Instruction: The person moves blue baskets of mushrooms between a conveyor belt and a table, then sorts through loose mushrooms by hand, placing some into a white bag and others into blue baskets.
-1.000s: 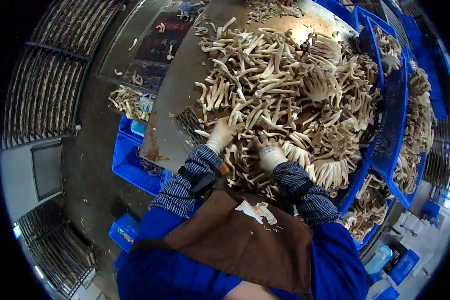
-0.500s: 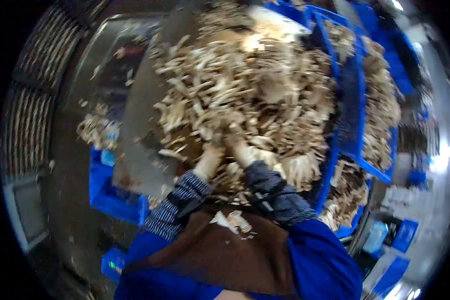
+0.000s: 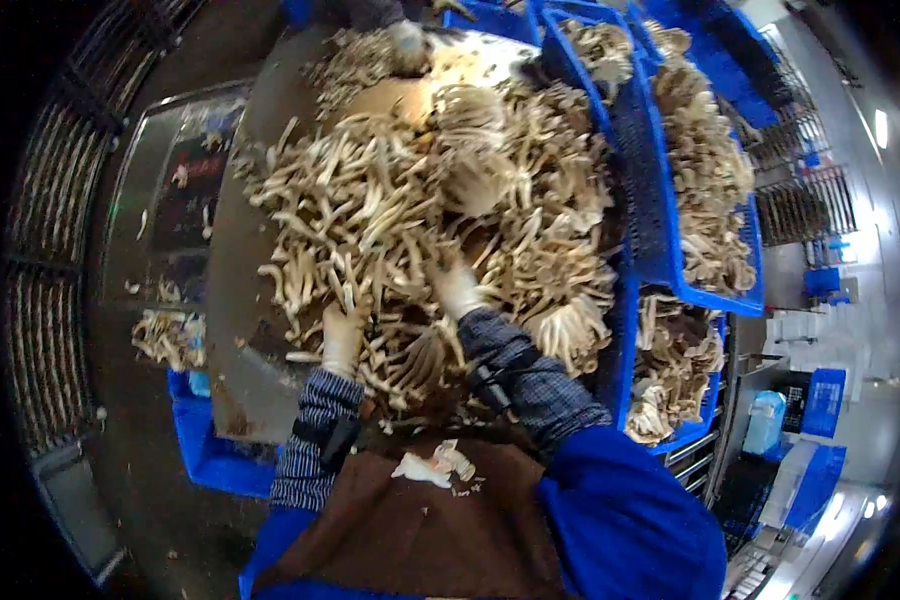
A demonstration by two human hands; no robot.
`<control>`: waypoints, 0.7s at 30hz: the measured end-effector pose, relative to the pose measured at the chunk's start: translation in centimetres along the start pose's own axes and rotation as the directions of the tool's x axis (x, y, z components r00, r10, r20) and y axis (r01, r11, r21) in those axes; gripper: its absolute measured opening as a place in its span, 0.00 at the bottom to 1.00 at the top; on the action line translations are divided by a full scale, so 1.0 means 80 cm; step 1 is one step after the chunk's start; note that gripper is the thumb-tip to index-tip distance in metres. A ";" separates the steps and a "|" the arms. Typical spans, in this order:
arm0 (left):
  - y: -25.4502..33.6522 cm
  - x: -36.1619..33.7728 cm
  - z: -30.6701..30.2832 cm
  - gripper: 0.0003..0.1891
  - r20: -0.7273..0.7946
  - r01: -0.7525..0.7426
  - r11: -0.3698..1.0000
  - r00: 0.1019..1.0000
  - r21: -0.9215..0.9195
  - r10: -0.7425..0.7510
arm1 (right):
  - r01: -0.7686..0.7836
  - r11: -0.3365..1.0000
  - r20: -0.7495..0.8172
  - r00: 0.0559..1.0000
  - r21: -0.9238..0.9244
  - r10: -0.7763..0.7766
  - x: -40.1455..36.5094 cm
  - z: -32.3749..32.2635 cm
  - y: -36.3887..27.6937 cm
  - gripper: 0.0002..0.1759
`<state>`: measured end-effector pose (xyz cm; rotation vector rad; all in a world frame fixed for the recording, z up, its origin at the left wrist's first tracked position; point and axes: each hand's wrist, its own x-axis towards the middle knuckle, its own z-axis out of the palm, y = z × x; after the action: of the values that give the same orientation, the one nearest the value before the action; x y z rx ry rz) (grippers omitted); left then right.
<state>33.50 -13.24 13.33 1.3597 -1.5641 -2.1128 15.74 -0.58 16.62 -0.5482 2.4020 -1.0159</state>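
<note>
A large heap of pale brown mushrooms (image 3: 370, 200) with long stems covers the work table (image 3: 232, 330) in front of me. My left hand (image 3: 344, 338), in a pale glove, is closed at the near left side of the heap, with mushroom stems at its fingers. My right hand (image 3: 455, 284), also gloved, reaches into the middle of the heap. Its fingers point forward and are apart, touching mushrooms, with the tips partly hidden. A fanned mushroom cluster (image 3: 570, 330) lies to the right of it. Mushroom scraps (image 3: 438, 466) rest on my brown apron (image 3: 420, 530).
Blue crates (image 3: 675, 225) filled with mushrooms stand along the right side. Another blue crate (image 3: 215, 450) sits low at the left, beneath a pile of mushroom pieces (image 3: 170, 338). Across the table, another person's gloved hand (image 3: 410, 48) is at the heap. Racks (image 3: 45, 300) line the far left.
My hands were close together in the heap; now they are apart, the left one lower and farther left. The view has shifted, and the other person's hand now shows at the top.
</note>
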 end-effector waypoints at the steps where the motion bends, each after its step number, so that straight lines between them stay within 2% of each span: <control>1: -0.003 -0.002 -0.009 0.15 -0.087 0.058 0.996 0.995 0.064 -0.053 | -0.070 0.997 0.068 0.995 -0.040 0.073 0.012 -0.004 0.023 0.25; 2: -0.007 -0.003 -0.019 0.15 -0.173 0.126 0.985 0.979 0.116 -0.105 | 0.031 0.978 0.042 0.999 -0.208 -0.023 0.009 -0.019 0.031 0.24; 3: -0.031 -0.002 -0.034 0.15 -0.189 0.026 0.986 0.982 0.165 0.005 | 0.040 0.952 0.012 0.999 -0.302 -0.038 0.000 -0.027 0.041 0.24; 4: -0.049 -0.010 -0.045 0.16 -0.195 -0.081 0.974 0.973 0.213 0.123 | 0.114 0.947 0.059 0.993 -0.301 -0.101 0.013 -0.026 0.086 0.29; 5: -0.037 -0.034 -0.048 0.16 -0.149 -0.051 0.989 0.986 0.137 0.071 | 0.041 0.929 0.223 0.974 -0.367 0.045 0.000 -0.050 0.055 0.33; 6: -0.022 -0.052 -0.046 0.16 -0.091 -0.028 0.998 0.995 0.056 0.033 | 0.056 0.796 0.238 0.965 -0.603 0.113 -0.007 -0.048 0.068 0.35; 7: -0.034 -0.058 -0.042 0.16 -0.132 0.085 0.990 0.989 0.113 -0.070 | 0.154 0.742 0.330 0.939 -0.653 0.096 -0.010 -0.044 0.077 0.34; 8: -0.044 -0.066 -0.034 0.15 -0.158 0.097 0.995 0.983 0.024 -0.092 | 0.250 0.680 0.414 0.906 -0.690 0.087 -0.018 -0.042 0.062 0.32; 10: -0.052 -0.073 -0.013 0.15 -0.102 0.181 0.967 0.981 0.177 -0.165 | 0.262 0.689 0.541 0.811 -0.676 0.224 -0.027 -0.044 0.004 0.34; 11: -0.053 -0.076 -0.003 0.15 -0.080 0.149 0.958 0.988 0.246 -0.133 | 0.294 0.712 0.606 0.762 -0.638 0.229 -0.027 -0.034 0.005 0.34; 12: -0.051 -0.074 0.011 0.15 -0.036 0.094 0.944 0.996 0.316 -0.087 | 0.298 0.729 0.510 0.856 -0.616 0.082 -0.042 -0.024 0.022 0.31; 13: -0.057 -0.071 0.010 0.15 0.000 0.138 0.960 0.990 0.242 -0.142 | 0.310 0.638 0.502 0.853 -0.704 0.140 -0.060 -0.026 -0.022 0.27; 14: -0.064 -0.066 0.009 0.15 0.035 0.188 0.967 0.980 0.170 -0.197 | 0.577 0.514 0.600 0.787 -0.634 -0.142 -0.055 -0.002 0.063 0.14; 15: -0.071 -0.061 0.008 0.15 0.070 0.243 0.965 0.966 0.102 -0.251 | 0.741 0.515 0.316 0.658 -0.430 -0.683 -0.067 0.012 0.085 0.11; 16: -0.096 -0.060 0.001 0.18 0.167 0.214 0.938 0.971 -0.272 -0.172 | 0.742 0.492 0.771 0.605 -0.455 -0.199 -0.085 -0.006 0.037 0.13; 17: -0.119 -0.047 -0.009 0.21 0.130 0.131 0.987 0.984 -0.097 -0.118 | 0.860 0.358 0.878 0.445 -0.365 -0.176 -0.085 0.023 0.064 0.21; 18: -0.139 -0.036 -0.013 0.25 0.072 0.106 0.994 0.992 0.027 -0.107 | 0.899 0.285 0.561 0.432 -0.333 -0.706 -0.109 0.024 0.090 0.29; 19: -0.158 -0.026 -0.017 0.28 0.013 0.093 0.984 0.995 0.154 -0.096 | 0.877 0.284 0.517 0.462 -0.387 -0.721 -0.118 0.036 0.109 0.29; 20: -0.158 -0.008 -0.014 0.31 -0.078 0.139 0.967 0.989 0.213 -0.125 | 0.867 0.407 0.473 0.499 -0.288 -0.726 -0.117 0.053 0.127 0.27; 21: -0.104 -0.015 -0.009 0.33 -0.006 0.156 0.974 0.988 0.165 -0.157 | 0.846 0.506 0.431 0.525 -0.170 -0.734 -0.103 0.064 0.137 0.26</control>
<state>37.67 -9.41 7.06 1.5793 -1.7219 -2.1163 23.35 7.99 7.56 -1.9651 1.9980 -0.6826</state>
